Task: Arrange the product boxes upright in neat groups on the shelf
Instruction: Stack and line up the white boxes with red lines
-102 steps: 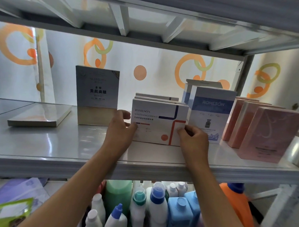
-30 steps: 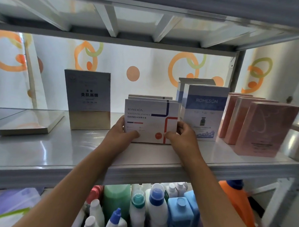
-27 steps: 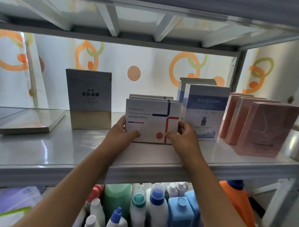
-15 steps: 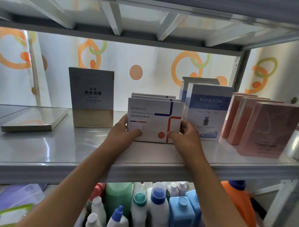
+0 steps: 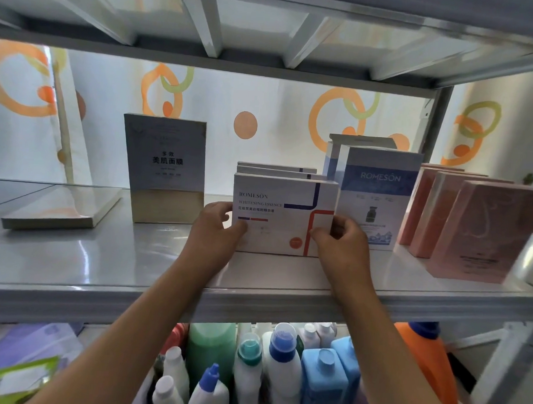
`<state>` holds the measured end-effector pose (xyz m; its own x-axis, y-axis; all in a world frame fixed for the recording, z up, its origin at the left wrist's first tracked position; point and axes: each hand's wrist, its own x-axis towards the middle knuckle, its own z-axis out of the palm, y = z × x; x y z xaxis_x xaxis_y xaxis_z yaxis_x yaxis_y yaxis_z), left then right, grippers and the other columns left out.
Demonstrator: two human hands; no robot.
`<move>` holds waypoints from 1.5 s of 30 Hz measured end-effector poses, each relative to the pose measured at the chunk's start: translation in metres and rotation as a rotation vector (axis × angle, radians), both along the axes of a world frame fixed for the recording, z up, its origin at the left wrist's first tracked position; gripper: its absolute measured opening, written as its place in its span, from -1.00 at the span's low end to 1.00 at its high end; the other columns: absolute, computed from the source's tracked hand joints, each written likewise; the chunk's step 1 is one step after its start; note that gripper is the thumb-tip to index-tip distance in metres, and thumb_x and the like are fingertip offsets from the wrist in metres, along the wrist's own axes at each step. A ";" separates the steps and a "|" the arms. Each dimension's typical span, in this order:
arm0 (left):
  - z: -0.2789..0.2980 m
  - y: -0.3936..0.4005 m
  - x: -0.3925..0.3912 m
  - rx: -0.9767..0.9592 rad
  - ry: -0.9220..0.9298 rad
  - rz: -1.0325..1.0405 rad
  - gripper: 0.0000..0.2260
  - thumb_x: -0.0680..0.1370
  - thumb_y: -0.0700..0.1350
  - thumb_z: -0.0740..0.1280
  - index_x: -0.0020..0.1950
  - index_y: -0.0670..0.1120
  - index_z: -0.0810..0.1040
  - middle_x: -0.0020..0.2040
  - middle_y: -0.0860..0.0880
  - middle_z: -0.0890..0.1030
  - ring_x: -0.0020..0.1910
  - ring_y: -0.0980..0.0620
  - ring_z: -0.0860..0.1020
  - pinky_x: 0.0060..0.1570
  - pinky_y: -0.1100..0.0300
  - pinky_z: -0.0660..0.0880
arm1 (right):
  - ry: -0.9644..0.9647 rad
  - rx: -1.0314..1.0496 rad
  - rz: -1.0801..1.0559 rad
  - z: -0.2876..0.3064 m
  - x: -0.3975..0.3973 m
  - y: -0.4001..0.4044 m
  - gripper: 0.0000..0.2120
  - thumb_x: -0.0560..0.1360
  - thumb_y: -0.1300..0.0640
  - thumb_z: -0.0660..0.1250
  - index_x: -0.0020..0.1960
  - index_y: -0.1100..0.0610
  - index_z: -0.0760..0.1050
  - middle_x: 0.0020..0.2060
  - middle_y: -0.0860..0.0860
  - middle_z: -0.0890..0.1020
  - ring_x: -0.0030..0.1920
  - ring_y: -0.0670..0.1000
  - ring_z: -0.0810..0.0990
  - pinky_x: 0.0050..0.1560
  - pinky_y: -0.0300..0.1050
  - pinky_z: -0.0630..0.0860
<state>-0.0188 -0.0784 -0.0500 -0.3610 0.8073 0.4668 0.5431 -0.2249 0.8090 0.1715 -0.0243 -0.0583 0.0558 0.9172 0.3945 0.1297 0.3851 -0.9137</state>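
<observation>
Little has moved since a second ago: white box (image 5: 284, 215) sits in about the same spot mid-shelf, both hands still on it, fingers shifted only slightly along its edges. It stands upright at the front of a row of at least two like boxes, just left of the blue box (image 5: 377, 196). Left hand (image 5: 213, 239) grips its left edge, thumb on the front face; right hand (image 5: 341, 244) pinches the lower right edge, close against the blue box.

Risks, as I judge them:
- Pushing back unevenly skews the row behind it; those boxes are thin and light.
- Right hand has almost no gap; pulling it out could drag or tip the blue box.
- Shelf (image 5: 103, 265) looks glossy, so boxes may slide on release.
- Flat box (image 5: 60, 209) at far left is not yet stood up beside the grey box (image 5: 166, 170).
- Pink boxes (image 5: 484, 229) stand at an angle, near the front edge.
</observation>
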 end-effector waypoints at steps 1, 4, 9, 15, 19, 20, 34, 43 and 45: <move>0.000 0.000 0.000 -0.012 -0.024 -0.009 -0.78 0.54 -0.09 0.32 0.18 0.03 0.58 0.22 -0.02 0.58 0.17 0.00 0.55 0.18 -0.09 0.52 | 0.000 0.000 -0.007 0.000 0.000 0.000 -0.76 0.59 0.07 0.30 0.24 0.05 0.48 0.03 -0.07 0.61 -0.07 -0.14 0.56 -0.24 -0.41 0.44; 0.002 -0.003 0.003 -0.036 -0.065 -0.022 -0.69 0.46 0.01 0.31 0.19 0.03 0.58 0.22 -0.01 0.59 0.17 -0.01 0.56 0.18 -0.09 0.53 | 0.008 -0.008 -0.011 0.000 0.000 0.000 -0.78 0.60 0.07 0.28 0.24 0.04 0.47 0.01 -0.09 0.60 -0.11 -0.15 0.54 -0.24 -0.42 0.43; 0.003 -0.004 0.004 -0.062 -0.093 0.000 -0.52 0.34 0.09 0.32 0.23 -0.02 0.55 0.21 -0.01 0.60 0.17 0.00 0.56 0.19 -0.07 0.52 | 0.026 -0.014 -0.006 0.001 0.002 0.000 -0.83 0.59 0.09 0.29 0.18 -0.01 0.45 -0.09 -0.17 0.55 -0.17 -0.21 0.51 -0.34 -0.47 0.36; 0.002 -0.004 0.004 -0.060 -0.119 0.001 -0.52 0.32 0.09 0.33 0.22 -0.01 0.54 0.19 0.00 0.61 0.15 0.00 0.57 0.17 -0.08 0.53 | 0.055 -0.020 -0.015 0.003 0.002 -0.001 -0.82 0.57 0.11 0.31 0.17 0.02 0.48 -0.12 -0.18 0.58 -0.15 -0.19 0.54 -0.40 -0.48 0.39; 0.002 -0.003 0.003 -0.046 -0.111 0.006 -0.64 0.45 0.00 0.38 0.22 -0.03 0.53 0.21 -0.01 0.59 0.19 0.01 0.54 0.19 -0.01 0.49 | 0.066 -0.018 -0.017 0.003 0.001 -0.002 -0.79 0.57 0.10 0.32 0.20 0.04 0.49 -0.07 -0.12 0.59 -0.12 -0.17 0.54 -0.28 -0.41 0.39; 0.001 -0.002 0.002 -0.040 -0.103 0.017 -0.67 0.48 -0.03 0.39 0.22 -0.04 0.53 0.23 -0.01 0.58 0.21 0.02 0.52 0.18 0.05 0.47 | 0.068 -0.020 -0.014 0.003 0.001 -0.002 -0.79 0.57 0.10 0.31 0.20 0.04 0.48 -0.05 -0.10 0.60 -0.11 -0.16 0.54 -0.27 -0.39 0.39; 0.000 0.001 0.002 -0.032 -0.080 0.038 -0.68 0.50 -0.07 0.40 0.24 -0.02 0.49 0.25 0.01 0.56 0.27 0.02 0.46 0.13 0.13 0.37 | 0.066 -0.011 -0.012 0.004 0.001 -0.002 -0.78 0.58 0.10 0.30 0.22 0.05 0.47 -0.05 -0.09 0.60 -0.10 -0.15 0.55 -0.26 -0.39 0.41; 0.001 0.000 0.003 -0.010 -0.080 0.023 -0.71 0.50 -0.05 0.39 0.20 0.00 0.49 0.23 0.04 0.56 0.26 0.04 0.47 0.11 0.14 0.36 | 0.068 -0.003 -0.007 0.004 0.001 -0.003 -0.83 0.58 0.11 0.31 0.17 0.03 0.46 -0.07 -0.10 0.58 -0.11 -0.15 0.54 -0.27 -0.40 0.39; 0.000 -0.001 0.003 -0.006 -0.085 0.015 -0.72 0.51 -0.03 0.38 0.20 0.01 0.49 0.23 0.04 0.56 0.26 0.04 0.47 0.12 0.13 0.37 | 0.072 -0.003 -0.003 0.005 0.001 -0.003 -0.83 0.57 0.11 0.31 0.16 0.03 0.46 -0.09 -0.11 0.58 -0.12 -0.15 0.54 -0.28 -0.42 0.39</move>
<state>-0.0158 -0.0791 -0.0497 -0.4115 0.8042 0.4289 0.4759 -0.2117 0.8536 0.1727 -0.0272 -0.0536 0.0871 0.9181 0.3867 0.0646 0.3822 -0.9218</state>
